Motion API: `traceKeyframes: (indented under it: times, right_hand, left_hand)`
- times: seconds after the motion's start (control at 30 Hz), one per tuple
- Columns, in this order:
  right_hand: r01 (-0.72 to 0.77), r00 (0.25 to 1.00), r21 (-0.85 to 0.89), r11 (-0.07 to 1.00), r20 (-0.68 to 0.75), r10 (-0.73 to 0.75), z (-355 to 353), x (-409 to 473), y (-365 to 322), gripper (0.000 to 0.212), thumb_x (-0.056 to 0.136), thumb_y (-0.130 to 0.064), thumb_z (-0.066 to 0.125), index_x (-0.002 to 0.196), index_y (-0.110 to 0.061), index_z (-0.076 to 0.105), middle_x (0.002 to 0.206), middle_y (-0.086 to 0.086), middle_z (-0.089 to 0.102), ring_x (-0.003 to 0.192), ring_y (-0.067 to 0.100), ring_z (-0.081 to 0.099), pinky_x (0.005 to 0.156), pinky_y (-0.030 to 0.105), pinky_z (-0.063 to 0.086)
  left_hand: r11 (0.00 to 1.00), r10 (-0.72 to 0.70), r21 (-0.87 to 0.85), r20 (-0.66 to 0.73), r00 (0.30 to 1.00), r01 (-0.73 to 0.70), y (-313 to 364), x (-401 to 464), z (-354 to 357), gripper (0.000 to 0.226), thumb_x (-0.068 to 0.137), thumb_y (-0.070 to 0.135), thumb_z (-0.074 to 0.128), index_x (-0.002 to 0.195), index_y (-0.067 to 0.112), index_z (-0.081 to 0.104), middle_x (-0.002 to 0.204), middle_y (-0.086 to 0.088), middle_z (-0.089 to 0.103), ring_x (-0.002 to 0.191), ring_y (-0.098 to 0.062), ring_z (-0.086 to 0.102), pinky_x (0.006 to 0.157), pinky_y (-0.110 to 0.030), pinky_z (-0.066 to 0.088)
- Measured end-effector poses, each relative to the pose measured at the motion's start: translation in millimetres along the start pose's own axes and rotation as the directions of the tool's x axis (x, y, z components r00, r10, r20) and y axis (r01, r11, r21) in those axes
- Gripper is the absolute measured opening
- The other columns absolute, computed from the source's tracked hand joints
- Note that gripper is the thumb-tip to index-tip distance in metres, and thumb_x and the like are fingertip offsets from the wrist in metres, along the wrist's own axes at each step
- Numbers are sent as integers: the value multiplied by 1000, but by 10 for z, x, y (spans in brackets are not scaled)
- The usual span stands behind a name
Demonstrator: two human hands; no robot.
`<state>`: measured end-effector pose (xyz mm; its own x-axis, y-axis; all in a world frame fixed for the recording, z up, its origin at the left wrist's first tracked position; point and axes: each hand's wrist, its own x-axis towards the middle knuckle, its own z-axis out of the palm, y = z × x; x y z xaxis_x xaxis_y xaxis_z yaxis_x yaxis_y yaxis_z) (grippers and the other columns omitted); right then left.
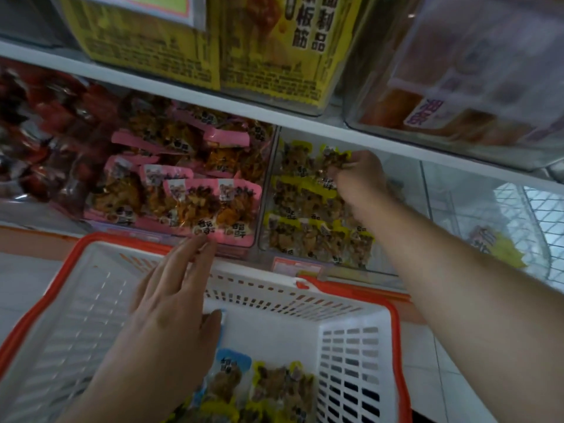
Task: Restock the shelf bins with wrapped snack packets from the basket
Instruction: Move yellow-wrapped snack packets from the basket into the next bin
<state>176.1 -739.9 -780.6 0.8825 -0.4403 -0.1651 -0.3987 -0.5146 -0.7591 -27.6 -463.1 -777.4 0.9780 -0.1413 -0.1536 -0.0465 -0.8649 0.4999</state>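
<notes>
- White store shelves [195, 96] carry clear bins of wrapped snacks, above a white tiled floor.
- The orange-rimmed basket [351, 340] sits below the shelf; blue and yellow packets [283, 389] lie in its near end.
- Above the basket, the right hand [357, 178] pinches a yellow packet [334, 158] inside the yellow-packet bin [308, 203].
- The left hand [171, 312] hovers over the basket, fingers straight, holding nothing.
- Left of that bin sits the pink-packet bin [183, 190].

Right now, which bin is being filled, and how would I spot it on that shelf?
Find the white shelf under the big yellow boxes. Just below it, clear bins sit side by side; take the one where the right hand holds a packet. Its packets have yellow edges, while the left neighbour holds pink ones.
</notes>
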Motion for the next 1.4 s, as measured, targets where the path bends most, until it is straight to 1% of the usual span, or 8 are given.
traceKeyframes:
  times: [0.2, 0.5, 0.73, 0.93, 1.07, 1.13, 1.23, 1.4]
  right_hand:
    - [-23, 999, -225, 974, 24, 30, 240, 429, -19, 50, 105, -32, 68, 147, -8, 56, 149, 13, 59, 134, 33, 58, 93, 28, 45]
    - [59, 997, -464, 884, -13, -73, 409, 467, 162, 62, 102, -51, 67, 149, -13, 54, 152, 17, 48, 141, 40, 45, 109, 46, 46]
    - [125, 985, -410, 903, -61, -164, 231, 235, 179, 43, 102, -44, 64, 129, -10, 60, 134, 16, 59, 127, 39, 56, 97, 44, 52]
    - [418, 901, -255, 872, -10, -434, -109, -757, 110, 19, 92, -19, 66, 109, -21, 58, 107, 3, 61, 95, 19, 60, 74, 29, 49]
    - [524, 836, -97, 846, 247, -490, -155, -1886, 186, 21, 92, 1, 63, 98, -18, 55, 91, 1, 56, 79, 19, 54, 67, 34, 45]
    - [443, 797, -94, 891, 497, -344, -32, -2337, 290, 21, 93, 1, 60, 94, -19, 54, 90, 1, 56, 81, 21, 55, 70, 46, 47]
    - [423, 602, -292, 858, 798, -25, 323, -2721, 532, 17, 97, -6, 56, 105, -20, 56, 102, -1, 57, 90, 14, 55, 76, 41, 53]
    - [630, 450, -405, 663, 886, 114, 876, -3084, 1017, 50, 98, -34, 71, 140, -15, 51, 130, 6, 54, 118, 29, 55, 92, 40, 51]
  left_hand:
    - [999, 14, 52, 30, 999, -16, -64, 43, 64, 111, 75, 30, 86, 165, 24, 20, 168, 8, 21, 151, -16, 22, 116, -45, 26]
    - [997, -3, 80, 25, 1000, 1, -59, 47, 90, 110, 83, 37, 77, 166, 33, 5, 170, 15, 8, 155, -12, 12, 120, -41, 15]
    - [1000, -1, 20, -17, 1000, 1, 9, 77, 10, 97, 93, 37, 67, 164, 38, 0, 168, 21, -2, 156, -8, 2, 122, -30, 2]
    - [991, 26, -124, -122, 992, -42, 26, 84, -239, 60, 95, 11, 66, 151, 23, 49, 157, 13, 38, 142, -17, 44, 117, -40, 41]
    - [994, -44, -106, -208, 977, 22, -175, -22, -492, 49, 95, 8, 65, 142, 18, 58, 151, 4, 48, 136, -22, 48, 111, -36, 42]
    - [996, -79, -66, -230, 970, 65, -321, -100, -595, 50, 92, 8, 66, 141, 16, 58, 153, -1, 47, 141, -29, 45, 117, -50, 40]
    - [975, -223, -27, -199, 954, 222, -524, -252, -674, 62, 89, 12, 67, 147, 23, 49, 161, -7, 31, 149, -38, 25, 121, -59, 27]
    - [919, -358, -159, 41, 933, 360, -669, -437, -699, 88, 88, 18, 64, 152, 48, 11, 163, -3, 19, 152, -40, 20, 118, -62, 33]
